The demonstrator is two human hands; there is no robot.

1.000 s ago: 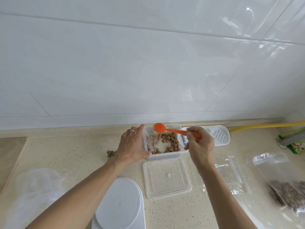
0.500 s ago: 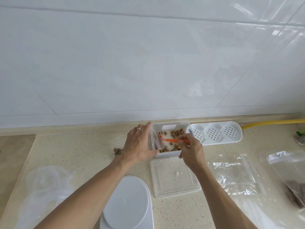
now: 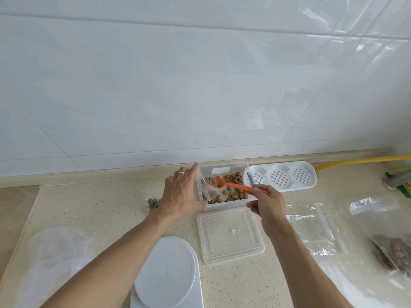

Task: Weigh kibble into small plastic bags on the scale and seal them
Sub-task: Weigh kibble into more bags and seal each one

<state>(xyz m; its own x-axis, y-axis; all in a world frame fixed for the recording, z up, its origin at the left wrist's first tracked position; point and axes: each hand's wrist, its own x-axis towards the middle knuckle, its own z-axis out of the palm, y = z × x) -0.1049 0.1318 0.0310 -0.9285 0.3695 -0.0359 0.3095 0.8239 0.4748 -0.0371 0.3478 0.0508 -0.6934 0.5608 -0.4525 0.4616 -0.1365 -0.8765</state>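
A clear plastic box (image 3: 224, 205) with brown kibble (image 3: 233, 178) stands at the back of the counter by the wall. My left hand (image 3: 181, 194) holds a small clear bag (image 3: 203, 188) open at the box's left side, thumb against the box's front corner. My right hand (image 3: 268, 204) pinches the handle of an orange spoon (image 3: 235, 185), whose bowl reaches to the bag's mouth. The white scale (image 3: 166, 274) sits near me, with nothing on its round plate.
The box's clear lid (image 3: 231, 235) lies in front of it. A white perforated rack (image 3: 282, 176) and a yellow hose (image 3: 360, 161) lie at the back right. Empty bags (image 3: 315, 232) and a kibble-filled bag (image 3: 391, 245) lie to the right. Crumpled plastic (image 3: 55, 252) lies left, loose kibble (image 3: 154, 203) beside my left wrist.
The spoon has gone from above the box's rim down into the box and now points its bowl at the bag's mouth. My left hand keeps holding the bag.
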